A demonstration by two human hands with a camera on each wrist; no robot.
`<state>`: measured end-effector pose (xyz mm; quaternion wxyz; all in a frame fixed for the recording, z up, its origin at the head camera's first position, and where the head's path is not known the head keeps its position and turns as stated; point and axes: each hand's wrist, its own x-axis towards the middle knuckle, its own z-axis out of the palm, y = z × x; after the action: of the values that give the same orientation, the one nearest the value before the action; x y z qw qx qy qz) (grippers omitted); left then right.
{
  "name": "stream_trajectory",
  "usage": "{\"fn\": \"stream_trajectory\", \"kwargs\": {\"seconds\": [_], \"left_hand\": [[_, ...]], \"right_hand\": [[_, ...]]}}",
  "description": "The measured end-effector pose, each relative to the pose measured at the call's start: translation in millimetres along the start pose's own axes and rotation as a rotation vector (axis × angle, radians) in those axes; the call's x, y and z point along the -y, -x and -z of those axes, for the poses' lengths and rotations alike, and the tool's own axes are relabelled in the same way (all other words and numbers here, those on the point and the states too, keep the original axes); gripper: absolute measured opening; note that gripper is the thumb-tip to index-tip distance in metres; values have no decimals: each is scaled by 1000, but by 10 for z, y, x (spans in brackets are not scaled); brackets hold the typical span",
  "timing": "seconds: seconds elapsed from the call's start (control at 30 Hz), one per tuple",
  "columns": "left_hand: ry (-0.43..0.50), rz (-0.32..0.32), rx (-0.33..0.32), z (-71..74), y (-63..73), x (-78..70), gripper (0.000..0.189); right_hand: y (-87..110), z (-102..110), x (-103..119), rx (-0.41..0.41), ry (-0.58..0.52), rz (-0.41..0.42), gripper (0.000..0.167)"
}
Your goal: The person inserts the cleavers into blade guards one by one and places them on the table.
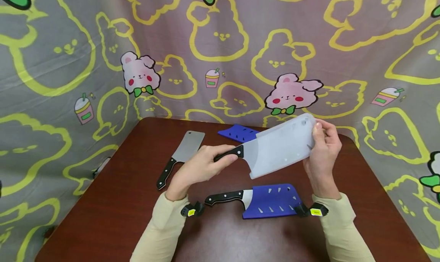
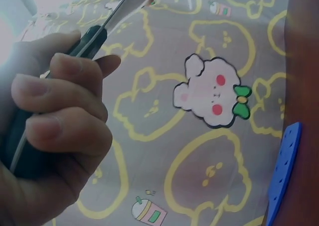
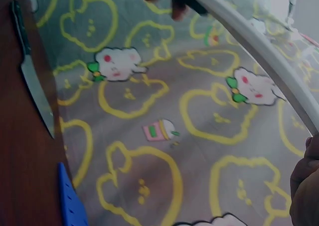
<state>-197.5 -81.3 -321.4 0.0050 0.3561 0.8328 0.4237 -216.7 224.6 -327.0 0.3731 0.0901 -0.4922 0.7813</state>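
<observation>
My left hand (image 1: 201, 162) grips the black handle (image 1: 235, 152) of a cleaver held up above the table. Over its blade sits a whitish blade cover (image 1: 285, 147), tilted up to the right. The right hand (image 1: 323, 151) pinches the cover's far end between thumb and fingers. In the left wrist view, curled fingers of the left hand (image 2: 65, 106) wrap the handle (image 2: 94, 40). The right wrist view catches the white cover (image 3: 264, 46) edge-on, with part of the right hand (image 3: 306, 186) at its lower end. How far the blade reaches inside is hard to tell.
Below the hands lies another cleaver in a blue cover (image 1: 271, 201), its black handle pointing left. A bare cleaver (image 1: 188, 145) rests at the back left. Behind the raised one lies a separate blue cover (image 1: 237, 132). Patterned cloth (image 1: 223, 44) surrounds the brown table (image 1: 113, 201).
</observation>
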Motion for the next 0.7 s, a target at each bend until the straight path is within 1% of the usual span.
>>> {"fn": "stream_trajectory", "kwargs": {"seconds": [0.1,0.17,0.27,0.37,0.43,0.53,0.6,0.7], "left_hand": [[2,-2,-14,-35,-24,7,30],[9,3,-17,-43,-32,17,29],[30,10,-4,-45,-38,30,28],[62,31,19,-54,-46,61,29],[82,44,32,-60,-50,87,28],[104,66,52,-53,-52,135,27],[113,79,68,-26,-51,160,28],[135,106,103,37,-43,208,31]], "right_hand": [[56,-26,-3,37,26,10,24],[65,-26,4,42,30,13,23],[52,-16,17,48,29,5,23],[25,17,34,80,39,-14,23],[6,48,39,121,59,-35,23],[-25,97,36,191,110,-91,24],[-54,138,35,254,182,-136,22],[-114,206,37,373,327,-189,18]]}}
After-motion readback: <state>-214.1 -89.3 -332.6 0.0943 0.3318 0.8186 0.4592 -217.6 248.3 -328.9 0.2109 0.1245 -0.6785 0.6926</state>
